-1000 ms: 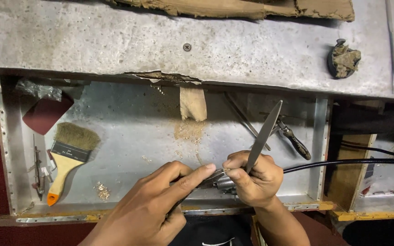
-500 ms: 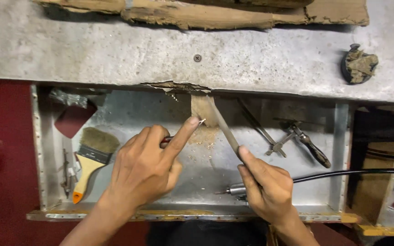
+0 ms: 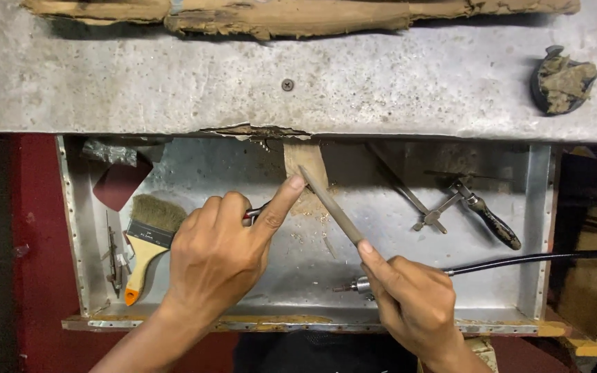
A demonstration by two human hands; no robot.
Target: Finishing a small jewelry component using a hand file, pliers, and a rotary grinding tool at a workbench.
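File (image 3: pixel 331 205) now lies slanted across the open tray (image 3: pixel 77 228), its tip up against the wooden peg (image 3: pixel 305 160) that juts from the front edge of the worktop (image 3: pixel 174 83); a second ago it stood upright in the right hand, low in the tray, well clear of the peg. The right hand (image 3: pixel 412 304) is closed round the file's lower end, forefinger laid along the blade. The left hand (image 3: pixel 219 252) has come up from beside the right one: its forefinger stretches to the peg near the file's tip, while the other fingers curl over a small red-handled thing whose shape I cannot make out. Both hands have thus moved from the tray's front edge to the peg, so by my judgement the filing stroke is set up and the work sits at the peg. Fine dust lies under the peg. A brush (image 3: pixel 145 238) lies at the tray's left, a small frame saw (image 3: pixel 475 207) at its right, and a black cable (image 3: pixel 540 257) ends in a metal tip beside the right hand.
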